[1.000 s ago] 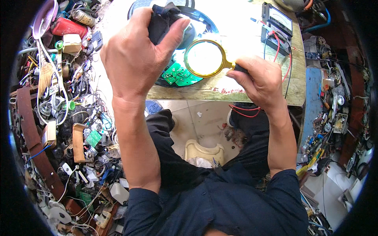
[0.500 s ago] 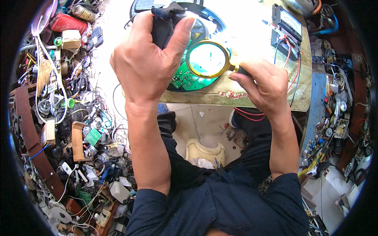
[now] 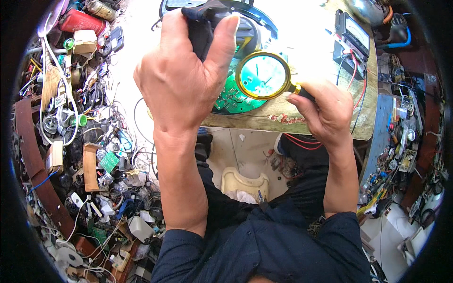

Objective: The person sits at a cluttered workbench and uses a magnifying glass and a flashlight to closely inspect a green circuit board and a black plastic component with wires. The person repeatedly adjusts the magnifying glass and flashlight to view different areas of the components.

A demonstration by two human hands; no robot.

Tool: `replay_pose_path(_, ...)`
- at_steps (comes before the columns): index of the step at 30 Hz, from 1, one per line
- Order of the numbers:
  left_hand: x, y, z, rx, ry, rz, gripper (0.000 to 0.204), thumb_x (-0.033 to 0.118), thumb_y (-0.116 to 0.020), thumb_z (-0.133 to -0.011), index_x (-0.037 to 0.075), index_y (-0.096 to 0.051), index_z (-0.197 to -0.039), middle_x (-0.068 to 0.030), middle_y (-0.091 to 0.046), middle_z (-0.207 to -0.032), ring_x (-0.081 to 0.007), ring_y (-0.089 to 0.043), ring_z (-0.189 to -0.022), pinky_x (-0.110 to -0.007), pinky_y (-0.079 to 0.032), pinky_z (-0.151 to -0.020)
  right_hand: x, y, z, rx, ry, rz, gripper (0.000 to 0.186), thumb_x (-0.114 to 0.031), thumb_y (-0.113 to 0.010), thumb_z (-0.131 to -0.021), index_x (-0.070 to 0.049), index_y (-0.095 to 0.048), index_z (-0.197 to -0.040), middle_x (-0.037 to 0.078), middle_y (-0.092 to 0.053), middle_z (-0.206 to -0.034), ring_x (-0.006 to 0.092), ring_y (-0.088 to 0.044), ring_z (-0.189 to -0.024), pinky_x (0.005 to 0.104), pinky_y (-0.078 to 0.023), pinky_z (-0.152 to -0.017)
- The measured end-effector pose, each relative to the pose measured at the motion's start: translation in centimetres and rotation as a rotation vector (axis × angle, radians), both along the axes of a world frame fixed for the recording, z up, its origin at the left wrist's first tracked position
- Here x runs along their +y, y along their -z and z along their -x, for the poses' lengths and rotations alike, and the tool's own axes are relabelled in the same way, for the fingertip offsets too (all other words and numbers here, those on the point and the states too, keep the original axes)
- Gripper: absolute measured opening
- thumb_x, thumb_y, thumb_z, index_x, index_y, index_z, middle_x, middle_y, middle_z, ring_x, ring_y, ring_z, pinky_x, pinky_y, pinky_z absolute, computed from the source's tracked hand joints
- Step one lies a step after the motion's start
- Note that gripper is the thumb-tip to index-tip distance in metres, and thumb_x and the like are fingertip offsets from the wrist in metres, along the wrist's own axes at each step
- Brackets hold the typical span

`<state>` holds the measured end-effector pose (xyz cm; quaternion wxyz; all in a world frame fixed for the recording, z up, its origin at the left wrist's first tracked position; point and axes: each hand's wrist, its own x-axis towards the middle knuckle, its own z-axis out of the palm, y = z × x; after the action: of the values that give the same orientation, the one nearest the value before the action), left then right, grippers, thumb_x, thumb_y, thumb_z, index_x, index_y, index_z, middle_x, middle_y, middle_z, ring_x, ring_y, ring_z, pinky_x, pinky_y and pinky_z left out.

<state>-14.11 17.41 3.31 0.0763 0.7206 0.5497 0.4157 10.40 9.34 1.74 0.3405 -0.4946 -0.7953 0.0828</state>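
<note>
Now left grip (image 3: 181, 87) holds something black (image 3: 200, 40), right grip (image 3: 326, 111) a lens (image 3: 263, 75). Bench (image 3: 304, 45), bare toward one o'clock, ends at six.

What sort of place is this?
Probably an electronics repair spot: a magnifying glass is held over a green circuit board, a meter sits on the table, and electronic parts lie heaped nearby.

Readable text: none | meter (image 3: 357, 33): dial face too small to read | green circuit board (image 3: 234, 98): pale marks, no letters or numbers legible | magnifying glass (image 3: 263, 75): bright, blurred view through lens, nothing legible | red container (image 3: 81, 21): no wording legible
</note>
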Motion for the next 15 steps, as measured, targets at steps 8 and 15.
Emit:
replay_pose_path(8, -0.3, 0.44, -0.71, -0.111, -0.035, -0.029, 0.04, 0.042, -0.075, -0.099, 0.003, -0.067, -0.108, -0.012, -0.073, -0.079, -0.0223, -0.072, -0.07, -0.035, -0.056, -0.067, -0.3, 0.36, -0.8, -0.004, 0.013, 0.029, 0.032, -0.014, -0.089, -0.078, -0.001, -0.075, -0.103, 0.011, -0.072, -0.083, 0.0271, -0.069, -0.067, 0.0374, -0.053, -0.059)
replay_pose_path(15, 0.1, 0.34, -0.77, -0.112, 0.028, -0.103, 0.038, 0.038, -0.082, -0.094, 0.004, -0.07, -0.106, -0.007, -0.074, -0.08, -0.0136, -0.071, -0.071, -0.029, -0.056, -0.067, -0.13, 0.23, -0.53, -0.03, -0.002, 0.025, 0.032, -0.015, -0.089, -0.078, -0.001, -0.074, -0.103, 0.01, -0.072, -0.083, 0.0263, -0.068, -0.067, 0.0369, -0.052, -0.059)
